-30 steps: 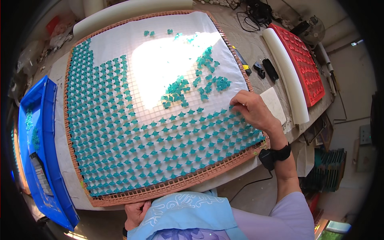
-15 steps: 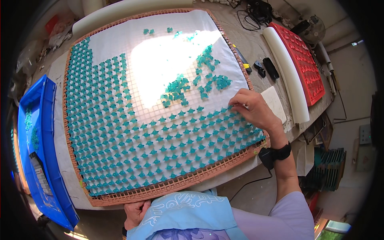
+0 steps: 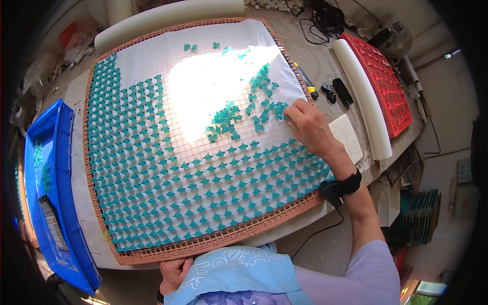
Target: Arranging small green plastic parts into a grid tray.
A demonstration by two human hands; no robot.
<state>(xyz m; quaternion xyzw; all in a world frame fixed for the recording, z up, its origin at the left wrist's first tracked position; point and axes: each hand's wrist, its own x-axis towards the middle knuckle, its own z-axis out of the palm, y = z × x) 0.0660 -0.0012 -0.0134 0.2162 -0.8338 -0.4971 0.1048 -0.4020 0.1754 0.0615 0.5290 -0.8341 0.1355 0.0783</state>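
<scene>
My right hand (image 3: 311, 127) reaches over a white sheet (image 3: 223, 30) on a tan lattice-edged rack (image 3: 203, 243). Its fingertips are pinched at the right end of a loose cluster of small teal flower-like pieces (image 3: 264, 114); whether a piece is between them is hidden. Similar teal pieces stand in close rows (image 3: 132, 168) over the left and near parts of the sheet. At the rack's near edge, my left hand (image 3: 175, 273) is curled closed, partly behind my blue apron (image 3: 239, 269); anything inside it is hidden.
A blue tray (image 3: 63, 203) with teal bits and a dark tool (image 3: 51, 218) stands at left. At right lie a white roll (image 3: 363, 96), a red tray (image 3: 381, 81), a white tile (image 3: 346, 137) and small black objects (image 3: 343, 91). Bright sunlight washes out the sheet's middle.
My right hand has moved up and slightly left, from the end of the nearest row to the loose cluster. My left hand stays by the near edge. The view has shifted slightly.
</scene>
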